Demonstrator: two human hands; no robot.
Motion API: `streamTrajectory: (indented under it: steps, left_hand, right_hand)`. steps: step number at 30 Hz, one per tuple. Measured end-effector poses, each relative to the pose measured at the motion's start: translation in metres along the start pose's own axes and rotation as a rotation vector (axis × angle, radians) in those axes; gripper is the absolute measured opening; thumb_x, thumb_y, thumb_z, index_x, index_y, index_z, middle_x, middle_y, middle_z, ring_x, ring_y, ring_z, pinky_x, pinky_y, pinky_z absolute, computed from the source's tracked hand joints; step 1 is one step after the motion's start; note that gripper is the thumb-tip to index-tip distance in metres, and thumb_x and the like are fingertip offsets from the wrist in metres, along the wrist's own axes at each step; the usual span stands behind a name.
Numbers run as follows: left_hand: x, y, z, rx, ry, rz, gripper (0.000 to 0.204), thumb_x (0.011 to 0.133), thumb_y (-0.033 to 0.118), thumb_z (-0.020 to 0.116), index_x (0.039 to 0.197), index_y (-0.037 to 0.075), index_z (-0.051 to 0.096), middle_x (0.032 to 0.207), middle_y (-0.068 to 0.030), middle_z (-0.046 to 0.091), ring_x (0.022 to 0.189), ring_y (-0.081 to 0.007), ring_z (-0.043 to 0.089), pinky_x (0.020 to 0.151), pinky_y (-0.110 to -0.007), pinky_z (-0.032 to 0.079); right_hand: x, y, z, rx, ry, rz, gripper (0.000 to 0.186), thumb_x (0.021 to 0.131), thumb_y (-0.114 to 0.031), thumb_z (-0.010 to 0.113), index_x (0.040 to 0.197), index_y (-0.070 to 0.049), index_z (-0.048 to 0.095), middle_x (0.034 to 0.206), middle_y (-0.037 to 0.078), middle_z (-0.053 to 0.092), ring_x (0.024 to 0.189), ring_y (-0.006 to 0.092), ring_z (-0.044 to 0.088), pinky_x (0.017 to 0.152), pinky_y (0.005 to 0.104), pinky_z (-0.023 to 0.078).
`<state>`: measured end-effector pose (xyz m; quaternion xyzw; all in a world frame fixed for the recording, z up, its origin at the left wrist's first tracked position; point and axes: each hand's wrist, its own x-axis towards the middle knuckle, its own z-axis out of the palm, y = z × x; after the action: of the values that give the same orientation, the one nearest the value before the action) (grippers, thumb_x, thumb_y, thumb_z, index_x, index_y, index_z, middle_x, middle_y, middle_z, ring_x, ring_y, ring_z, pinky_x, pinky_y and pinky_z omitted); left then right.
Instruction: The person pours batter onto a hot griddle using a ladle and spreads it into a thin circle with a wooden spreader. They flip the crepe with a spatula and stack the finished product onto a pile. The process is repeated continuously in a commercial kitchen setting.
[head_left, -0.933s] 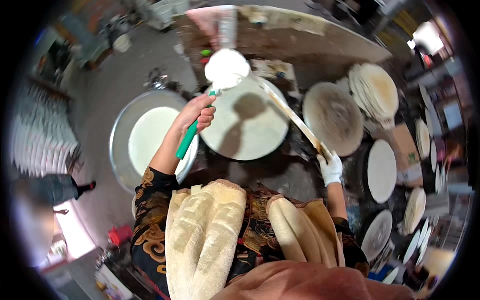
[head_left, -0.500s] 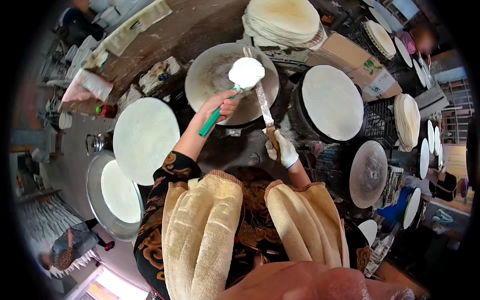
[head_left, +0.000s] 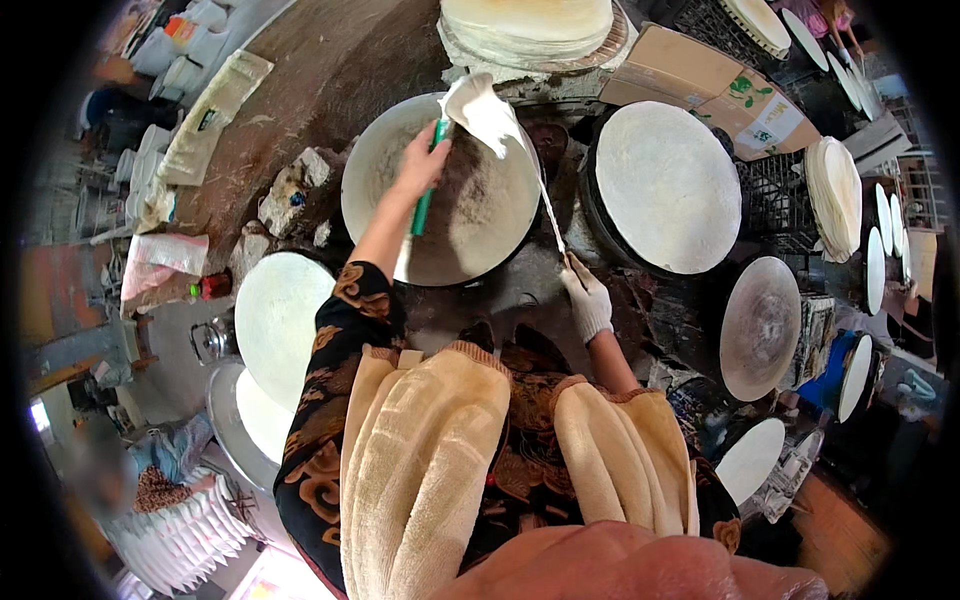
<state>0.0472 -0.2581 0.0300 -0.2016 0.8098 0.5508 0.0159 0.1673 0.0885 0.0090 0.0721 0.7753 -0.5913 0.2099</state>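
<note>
Left hand (head_left: 422, 165) has its fingers wrapped round a green ladle (head_left: 441, 130), which is tipped over the 1 o'clock side of the griddle (head_left: 480, 215) with white batter (head_left: 490, 122) hanging off it. Gloved right hand (head_left: 587, 298) has its fingers curled on a thin stick (head_left: 549, 210) that slants toward 11, far end near the batter. Stack (head_left: 527, 35) sits at 12, bowl (head_left: 232, 440) at 8.

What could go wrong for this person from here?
White liquid might spill past the round pan, since the tipped ladle in the left hand appears near its far edge. The long thin stick in the gloved right hand could also knock the ladle, as the two look close together.
</note>
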Motion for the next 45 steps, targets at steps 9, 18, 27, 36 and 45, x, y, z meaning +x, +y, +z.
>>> streamTrajectory:
  steps: [9,18,27,36,45]
  left_hand:
    - [-0.003,-0.005,-0.071,0.95,0.006,0.589,0.064,0.081,0.009,0.061,0.137,0.034,0.042,0.084,-0.015,0.064,0.069,-0.0367,0.062,0.063,-0.047,0.051]
    - [-0.005,-0.05,-0.118,0.966,0.206,0.508,0.072,0.08,0.007,0.065,0.141,0.031,0.037,0.075,-0.0178,0.063,0.063,-0.0339,0.063,0.056,-0.046,0.051]
    - [-0.043,-0.058,-0.123,0.946,0.284,0.276,0.066,0.08,0.007,0.063,0.139,0.028,0.041,0.084,-0.0158,0.065,0.071,-0.0341,0.064,0.063,-0.045,0.052]
    - [-0.097,-0.075,-0.106,0.908,0.457,0.27,0.068,0.076,0.006,0.065,0.137,0.027,0.044,0.079,-0.0161,0.064,0.067,-0.0368,0.063,0.059,-0.048,0.05]
    - [-0.15,-0.077,-0.089,0.863,0.588,0.021,0.067,0.074,0.005,0.066,0.136,0.023,0.047,0.078,-0.0158,0.065,0.068,-0.0348,0.063,0.06,-0.045,0.05]
  right_hand:
    - [0.017,-0.087,0.085,0.123,-0.166,0.233,0.051,0.087,-0.028,0.063,0.129,-0.002,0.052,0.082,0.009,0.064,0.064,0.0126,0.059,0.058,0.0258,0.048]
    - [0.02,-0.067,0.086,0.384,-0.085,0.136,0.048,0.089,-0.022,0.063,0.131,-0.002,0.051,0.069,-0.004,0.056,0.049,0.0033,0.041,0.045,0.0183,0.036]
    - [0.041,-0.095,0.116,0.09,-0.385,0.205,0.046,0.088,-0.027,0.062,0.13,-0.009,0.053,0.069,0.003,0.064,0.045,0.0056,0.048,0.04,0.0221,0.04]
    - [0.076,-0.092,0.067,-0.074,-0.597,0.1,0.048,0.089,-0.029,0.06,0.131,-0.009,0.052,0.065,0.002,0.058,0.043,0.0063,0.045,0.037,0.0229,0.037]
    - [0.176,-0.128,0.0,-0.206,-0.594,0.084,0.043,0.086,-0.031,0.065,0.121,-0.006,0.061,0.063,0.001,0.056,0.041,0.0052,0.043,0.036,0.0206,0.035]
